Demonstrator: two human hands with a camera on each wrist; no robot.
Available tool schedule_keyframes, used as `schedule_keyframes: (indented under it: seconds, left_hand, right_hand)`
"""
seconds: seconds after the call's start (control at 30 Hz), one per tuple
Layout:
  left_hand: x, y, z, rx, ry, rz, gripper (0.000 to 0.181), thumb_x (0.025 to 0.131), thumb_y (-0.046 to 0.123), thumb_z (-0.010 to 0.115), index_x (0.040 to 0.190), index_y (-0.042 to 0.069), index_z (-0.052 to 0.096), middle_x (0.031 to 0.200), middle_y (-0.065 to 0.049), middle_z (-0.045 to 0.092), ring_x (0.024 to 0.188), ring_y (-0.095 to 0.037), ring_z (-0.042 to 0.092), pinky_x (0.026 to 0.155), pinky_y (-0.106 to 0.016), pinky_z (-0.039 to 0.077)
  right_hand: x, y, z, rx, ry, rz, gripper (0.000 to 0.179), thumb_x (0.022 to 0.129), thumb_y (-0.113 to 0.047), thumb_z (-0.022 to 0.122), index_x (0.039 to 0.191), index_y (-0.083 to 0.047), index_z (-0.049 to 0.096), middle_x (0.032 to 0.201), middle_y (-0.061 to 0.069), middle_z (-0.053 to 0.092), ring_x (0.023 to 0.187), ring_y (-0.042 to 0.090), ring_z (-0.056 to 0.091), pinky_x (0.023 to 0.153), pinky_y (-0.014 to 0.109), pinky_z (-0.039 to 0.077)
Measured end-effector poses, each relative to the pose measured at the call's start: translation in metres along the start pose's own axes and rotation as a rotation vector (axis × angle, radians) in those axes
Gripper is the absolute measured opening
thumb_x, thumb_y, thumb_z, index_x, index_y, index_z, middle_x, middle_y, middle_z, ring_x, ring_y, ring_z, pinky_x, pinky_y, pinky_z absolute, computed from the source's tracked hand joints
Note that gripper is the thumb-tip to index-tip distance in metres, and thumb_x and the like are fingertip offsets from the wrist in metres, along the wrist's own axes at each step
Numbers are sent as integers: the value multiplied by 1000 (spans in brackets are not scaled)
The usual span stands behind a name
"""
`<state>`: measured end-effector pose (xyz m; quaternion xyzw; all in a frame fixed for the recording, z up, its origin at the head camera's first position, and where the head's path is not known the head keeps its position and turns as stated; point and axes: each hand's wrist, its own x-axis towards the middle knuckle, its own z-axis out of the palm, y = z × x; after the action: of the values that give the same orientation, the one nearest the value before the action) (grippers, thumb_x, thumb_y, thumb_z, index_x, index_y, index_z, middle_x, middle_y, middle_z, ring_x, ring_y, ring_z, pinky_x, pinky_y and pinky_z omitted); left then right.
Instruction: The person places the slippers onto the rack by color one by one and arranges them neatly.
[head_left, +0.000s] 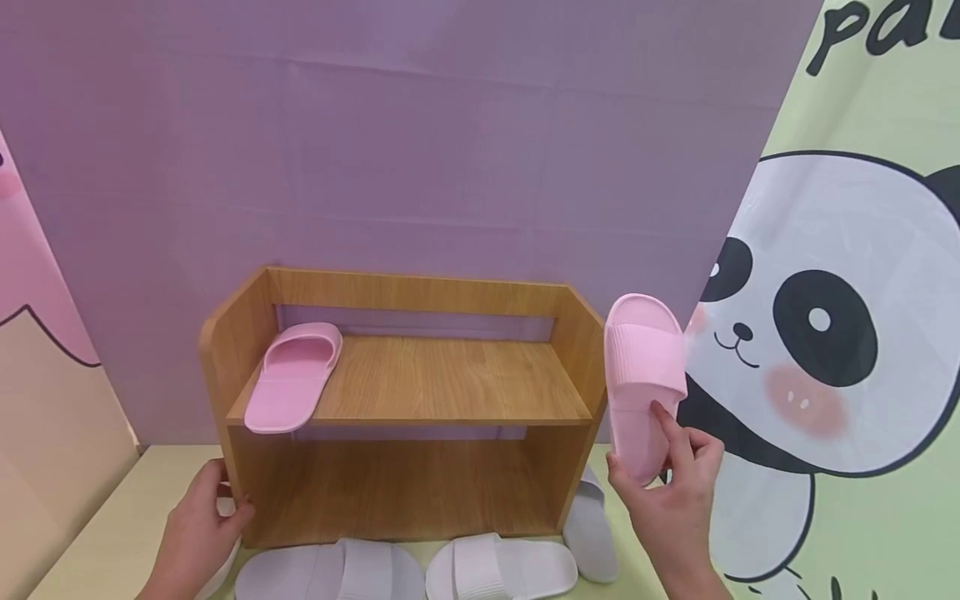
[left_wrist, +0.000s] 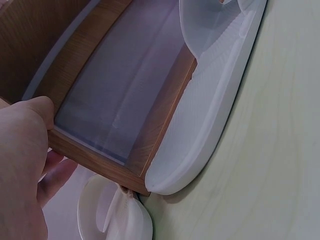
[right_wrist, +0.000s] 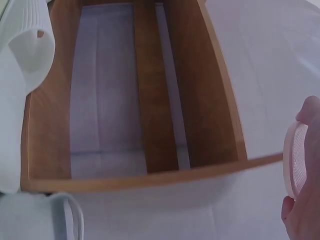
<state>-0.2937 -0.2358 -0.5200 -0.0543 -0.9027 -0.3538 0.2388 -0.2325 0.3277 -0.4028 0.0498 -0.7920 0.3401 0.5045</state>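
Note:
A small wooden shoe rack (head_left: 450, 379) with two shelves stands against the backdrop. My left hand (head_left: 198, 529) grips the front edge of its left side panel, thumb inside and fingers outside, as the left wrist view shows. On the upper shelf, at the left end, lies a pink slipper (head_left: 285, 396), its toe to the back and its heel at the shelf's front edge. To the right of the rack my right hand (head_left: 675, 487) holds up a second pink slipper (head_left: 647, 354), pinched near the heel with the toe upward. In the right wrist view only that slipper's edge and textured sole show.
Two white slippers (head_left: 303, 575) (head_left: 532, 567) lie along the rack's front on the pale tabletop (head_left: 112, 492). A greyish-white slipper (head_left: 592, 537) lies by the right side panel. Another white slipper (left_wrist: 135, 217) is beside the left panel. Behind hangs a purple backdrop (head_left: 420, 150).

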Motion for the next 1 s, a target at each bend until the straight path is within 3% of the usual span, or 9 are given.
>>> schedule_keyframes:
  seconds: [0.13, 0.37, 0.6, 0.8, 1.0]
  left_hand:
    - [0, 0, 1, 2, 4, 3, 55, 93, 1, 76, 140, -3, 48, 123, -23, 64, 107, -45, 71, 72, -51, 68]
    - [1, -3, 2, 2, 8, 8, 55, 93, 2, 76, 139, -3, 48, 123, -22, 64, 107, -44, 71, 72, -51, 68]
    - [1, -3, 2, -6, 11, 12, 55, 93, 2, 75, 140, -4, 48, 124, -24, 64, 107, -46, 71, 71, -50, 68]
    - [2, -1, 0, -14, -22, -18, 56, 95, 3, 74, 142, -5, 46, 128, -26, 62, 111, -48, 70, 76, -53, 68]
    - [5, -3, 1, -23, -70, -60, 59, 97, 5, 75, 146, -5, 43, 132, -27, 61, 116, -48, 68, 80, -55, 68]
  right_hand:
    - [-3, -8, 7, 30, -12, -50, 95, 66, -1, 99, 154, -14, 66, 124, 18, 43, 115, 11, 40, 82, 6, 42]
    - [-6, -36, 15, 27, -112, -23, 96, 70, -3, 99, 157, -24, 63, 128, 15, 45, 120, 12, 41, 92, 5, 45]
    - [-7, -56, 33, 60, -215, -66, 96, 71, -9, 101, 157, -28, 62, 129, 12, 46, 119, 15, 42, 88, 27, 59]
    - [-8, -77, 55, 126, -366, 30, 89, 77, -13, 98, 156, -32, 62, 130, 8, 45, 123, 21, 46, 91, 48, 62]
    - [-8, -96, 78, 146, -469, 86, 81, 79, -21, 97, 152, -33, 65, 125, 6, 44, 116, 27, 53, 89, 44, 59]
